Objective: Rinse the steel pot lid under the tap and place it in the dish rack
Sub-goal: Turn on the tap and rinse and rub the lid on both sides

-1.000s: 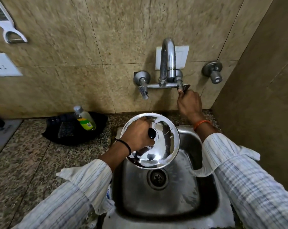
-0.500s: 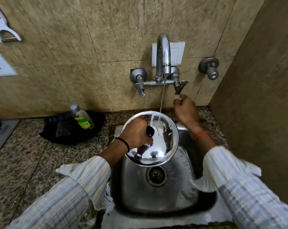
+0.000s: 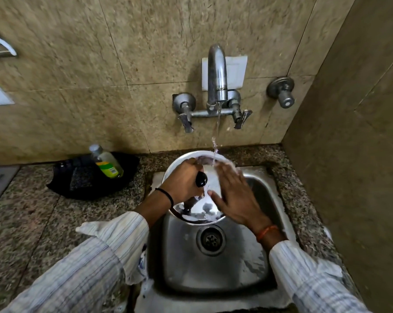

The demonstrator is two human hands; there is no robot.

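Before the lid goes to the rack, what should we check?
1. Water running from the tap: ok.
2. Stream landing on the steel lid: ok.
3. Left hand gripping the lid's black knob: ok.
4. Right hand flat on the lid, rubbing: ok.
5. Foam gone from the lid: not ok, white suds remain.
6. Dish rack ready: cannot tell, out of view.

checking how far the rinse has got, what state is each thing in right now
tap: running, stream falls on the lid
steel pot lid: tilted over the sink, wet, soapy
left hand: gripping the lid at its black knob
right hand: open, flat on the lid
sink: wet, drain open
bottle: leaning, capped
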